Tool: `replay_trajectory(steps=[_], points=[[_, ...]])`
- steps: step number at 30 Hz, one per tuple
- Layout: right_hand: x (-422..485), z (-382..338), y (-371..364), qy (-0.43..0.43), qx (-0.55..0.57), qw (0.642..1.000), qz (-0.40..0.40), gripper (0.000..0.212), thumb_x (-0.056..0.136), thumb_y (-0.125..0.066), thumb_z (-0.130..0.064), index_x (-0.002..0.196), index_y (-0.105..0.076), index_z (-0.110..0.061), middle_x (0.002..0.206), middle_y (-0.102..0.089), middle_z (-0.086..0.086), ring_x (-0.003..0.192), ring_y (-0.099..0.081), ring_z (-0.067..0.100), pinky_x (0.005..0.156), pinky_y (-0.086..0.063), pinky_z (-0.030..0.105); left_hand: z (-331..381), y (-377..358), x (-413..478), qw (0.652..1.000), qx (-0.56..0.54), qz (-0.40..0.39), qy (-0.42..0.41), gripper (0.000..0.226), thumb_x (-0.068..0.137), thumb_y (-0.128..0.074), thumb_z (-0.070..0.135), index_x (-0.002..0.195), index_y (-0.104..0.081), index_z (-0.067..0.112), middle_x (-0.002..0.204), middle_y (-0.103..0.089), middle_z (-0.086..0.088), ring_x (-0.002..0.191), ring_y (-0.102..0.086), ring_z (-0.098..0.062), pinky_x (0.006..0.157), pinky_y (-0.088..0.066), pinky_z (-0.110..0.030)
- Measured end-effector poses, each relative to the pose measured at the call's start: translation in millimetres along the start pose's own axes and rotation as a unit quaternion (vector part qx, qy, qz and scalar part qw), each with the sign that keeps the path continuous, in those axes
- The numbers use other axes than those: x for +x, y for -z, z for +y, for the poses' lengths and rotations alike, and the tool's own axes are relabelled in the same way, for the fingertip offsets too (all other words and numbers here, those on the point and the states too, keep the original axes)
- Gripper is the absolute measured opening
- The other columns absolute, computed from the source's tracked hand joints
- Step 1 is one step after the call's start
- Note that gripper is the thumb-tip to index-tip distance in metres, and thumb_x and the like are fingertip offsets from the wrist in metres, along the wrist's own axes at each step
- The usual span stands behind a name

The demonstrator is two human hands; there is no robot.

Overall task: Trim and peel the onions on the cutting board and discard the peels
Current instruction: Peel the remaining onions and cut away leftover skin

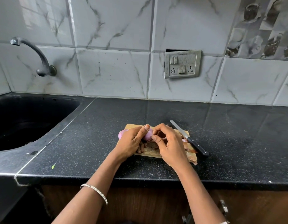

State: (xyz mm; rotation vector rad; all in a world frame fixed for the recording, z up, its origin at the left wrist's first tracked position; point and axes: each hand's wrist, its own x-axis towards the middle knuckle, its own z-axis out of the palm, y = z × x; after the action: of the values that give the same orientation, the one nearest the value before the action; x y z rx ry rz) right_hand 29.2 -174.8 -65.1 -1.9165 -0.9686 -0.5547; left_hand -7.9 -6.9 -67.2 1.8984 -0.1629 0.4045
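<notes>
A small wooden cutting board (149, 151) lies on the black counter. My left hand (132, 143) holds a pale purple onion (148, 135) just above the board, thumb on top. My right hand (170, 144) pinches at the onion's right side with thumb and fingertips. A second peeled purple onion (122, 133) rests on the board's left end, partly hidden behind my left hand. Brown onion peels (191, 151) lie on the board's right part. A black-handled knife (188, 139) rests along the board's right edge, blade pointing away.
A black sink (26, 120) is sunk into the counter at the left, with a curved tap (36, 57) on the wall above it. A switch and socket panel (182, 64) sits on the tiled wall behind. The counter's front edge runs just below my wrists.
</notes>
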Motion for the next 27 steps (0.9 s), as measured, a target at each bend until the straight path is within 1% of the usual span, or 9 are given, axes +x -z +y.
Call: replay_trajectory(steps=[5,7,10,13,17,20,22,24,27], points=[[-3,3,1,-0.048,0.014,0.999,0.023,0.009,0.095,-0.065,-0.011,0.092,-0.058,-0.015,0.082,-0.061,-0.01,0.08,-0.058,0.007,0.068,-0.042,0.014,3,-1,-2,1.0,0.005,0.001,0.005,0.044,0.098,-0.042,0.051,0.09,-0.062,0.013,0.062,-0.06,-0.024,0.045,-0.056,-0.02,0.043,-0.046,-0.029],[-3,4,1,-0.067,0.034,0.996,0.047,0.006,0.095,-0.066,-0.013,0.095,-0.061,-0.016,0.083,-0.065,-0.011,0.081,-0.062,0.005,0.069,-0.044,0.011,5,-1,-4,1.0,-0.006,-0.003,-0.002,0.037,0.1,-0.046,0.044,0.098,-0.063,0.011,0.068,-0.065,-0.016,0.052,-0.061,-0.019,0.045,-0.049,-0.029],[-2,6,1,-0.083,0.06,0.992,0.076,0.007,0.094,-0.068,-0.016,0.1,-0.067,-0.018,0.089,-0.07,-0.011,0.082,-0.068,0.006,0.072,-0.056,0.023,5,1,-8,0.998,-0.055,-0.016,-0.007,0.025,0.101,-0.056,0.029,0.12,-0.064,0.014,0.1,-0.073,-0.01,0.083,-0.072,-0.016,0.055,-0.054,-0.022],[-2,9,0,-0.083,0.059,0.991,0.082,0.007,0.093,-0.067,-0.02,0.098,-0.072,-0.022,0.09,-0.072,-0.012,0.085,-0.069,0.008,0.07,-0.058,0.031,8,2,-10,0.993,-0.108,-0.039,-0.002,0.031,0.097,-0.064,0.015,0.128,-0.061,0.016,0.114,-0.071,-0.004,0.101,-0.071,-0.017,0.063,-0.057,-0.027],[-1,11,0,-0.071,0.043,0.993,0.08,0.01,0.093,-0.065,-0.019,0.097,-0.073,-0.024,0.093,-0.072,-0.014,0.089,-0.067,0.008,0.071,-0.057,0.032,6,2,-8,0.99,-0.137,-0.044,0.01,0.039,0.093,-0.067,0.006,0.13,-0.058,0.014,0.123,-0.07,-0.004,0.11,-0.069,-0.018,0.07,-0.059,-0.027],[-1,10,0,-0.06,0.049,0.995,0.057,0.015,0.092,-0.068,-0.018,0.105,-0.07,-0.024,0.1,-0.07,-0.013,0.09,-0.067,0.007,0.075,-0.057,0.033,4,3,-8,0.987,-0.154,-0.046,0.015,0.039,0.093,-0.064,-0.005,0.127,-0.058,0.013,0.119,-0.071,0.001,0.108,-0.069,-0.014,0.074,-0.06,-0.028],[-1,10,-1,-0.051,0.04,0.997,0.034,0.017,0.091,-0.071,-0.026,0.108,-0.068,-0.027,0.102,-0.067,-0.012,0.09,-0.066,0.007,0.077,-0.057,0.035,4,3,-8,0.987,-0.152,-0.048,0.012,0.04,0.092,-0.061,-0.01,0.125,-0.058,0.013,0.115,-0.071,0.004,0.106,-0.069,-0.012,0.078,-0.061,-0.029],[0,10,-2,-0.054,0.038,0.998,0.019,0.017,0.09,-0.074,-0.032,0.106,-0.067,-0.03,0.101,-0.066,-0.012,0.089,-0.065,0.008,0.076,-0.057,0.038,4,4,-7,0.988,-0.144,-0.052,0.008,0.041,0.092,-0.06,-0.013,0.124,-0.058,0.012,0.118,-0.069,0.0,0.107,-0.069,-0.012,0.081,-0.06,-0.03],[0,12,-3,-0.066,0.057,0.996,0.015,0.019,0.086,-0.078,-0.026,0.099,-0.065,-0.029,0.098,-0.067,-0.01,0.086,-0.067,0.009,0.073,-0.058,0.041,2,5,-6,0.988,-0.144,-0.057,0.009,0.044,0.091,-0.059,-0.016,0.126,-0.058,0.009,0.127,-0.066,-0.008,0.111,-0.067,-0.017,0.084,-0.059,-0.031]])
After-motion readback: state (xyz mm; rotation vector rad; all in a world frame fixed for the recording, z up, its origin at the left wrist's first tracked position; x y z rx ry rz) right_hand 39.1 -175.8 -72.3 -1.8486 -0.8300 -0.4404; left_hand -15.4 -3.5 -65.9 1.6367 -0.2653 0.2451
